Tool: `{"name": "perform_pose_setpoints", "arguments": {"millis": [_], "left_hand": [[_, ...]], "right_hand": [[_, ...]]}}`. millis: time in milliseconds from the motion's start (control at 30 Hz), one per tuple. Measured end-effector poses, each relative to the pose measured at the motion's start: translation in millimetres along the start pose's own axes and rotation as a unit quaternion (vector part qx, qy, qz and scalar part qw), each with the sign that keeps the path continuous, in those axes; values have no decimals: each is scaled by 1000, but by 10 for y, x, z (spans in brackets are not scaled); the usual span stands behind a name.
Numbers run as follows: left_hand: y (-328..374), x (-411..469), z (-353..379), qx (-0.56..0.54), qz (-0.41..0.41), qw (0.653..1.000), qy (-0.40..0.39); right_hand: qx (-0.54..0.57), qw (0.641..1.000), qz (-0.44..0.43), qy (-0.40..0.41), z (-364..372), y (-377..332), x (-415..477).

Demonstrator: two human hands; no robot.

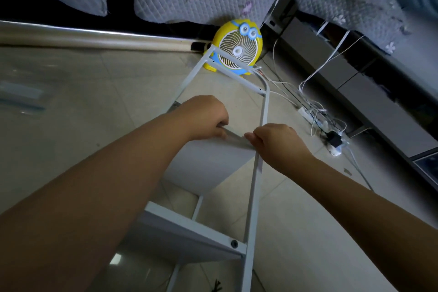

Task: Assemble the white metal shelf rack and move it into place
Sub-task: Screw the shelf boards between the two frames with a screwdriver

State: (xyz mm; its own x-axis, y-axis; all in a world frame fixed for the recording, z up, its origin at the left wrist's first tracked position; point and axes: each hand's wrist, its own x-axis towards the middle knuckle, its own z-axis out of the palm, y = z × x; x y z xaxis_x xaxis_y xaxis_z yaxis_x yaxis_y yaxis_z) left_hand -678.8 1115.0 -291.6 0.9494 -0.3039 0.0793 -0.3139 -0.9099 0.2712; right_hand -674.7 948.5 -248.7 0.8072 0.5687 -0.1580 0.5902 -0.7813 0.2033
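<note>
Nearest, the first shelf (189, 232) sat across the rack (251, 220), with a bolt (234, 243) at its right end. Beyond it, the second shelf (208, 163) lay crosswise between the rails. Both grips closed on its far edge: the left hand (203, 118) curled over it, and the right hand (277, 140) pinched it just beside the right rail (263, 106). The rails ran on toward the fan (237, 47), so seating the shelf likely meant working its right end against that rail.

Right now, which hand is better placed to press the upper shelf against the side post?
Probably right: the right hand grips the shelf edge beside the post; the left hand holds the same edge farther off.
</note>
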Motion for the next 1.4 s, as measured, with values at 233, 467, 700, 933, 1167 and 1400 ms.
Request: {"name": "perform_pose_setpoints", "arguments": {"millis": [233, 467, 700, 933, 1167, 1400], "left_hand": [[17, 5, -12, 10, 6, 999, -31], [4, 41, -18, 3, 13, 999, -37], [-1, 8, -9, -20, 2, 999, -28], [7, -3, -31, -38, -16, 999, -28], [22, -5, -46, -53, -34, 998, -22], [39, -23, -57, -39, -29, 998, -26]], "right_hand": [[-19, 995, -91, -30, -128, 134, -14], [-1, 997, 0, -76, -87, 58, 87], [162, 981, 57, -92, -128, 118, 32], [91, 977, -178, 68, -75, 286, -15], [27, 988, -145, 36, 12, 234, -12], [-15, 993, -112, -38, 3, 168, -96]]}}
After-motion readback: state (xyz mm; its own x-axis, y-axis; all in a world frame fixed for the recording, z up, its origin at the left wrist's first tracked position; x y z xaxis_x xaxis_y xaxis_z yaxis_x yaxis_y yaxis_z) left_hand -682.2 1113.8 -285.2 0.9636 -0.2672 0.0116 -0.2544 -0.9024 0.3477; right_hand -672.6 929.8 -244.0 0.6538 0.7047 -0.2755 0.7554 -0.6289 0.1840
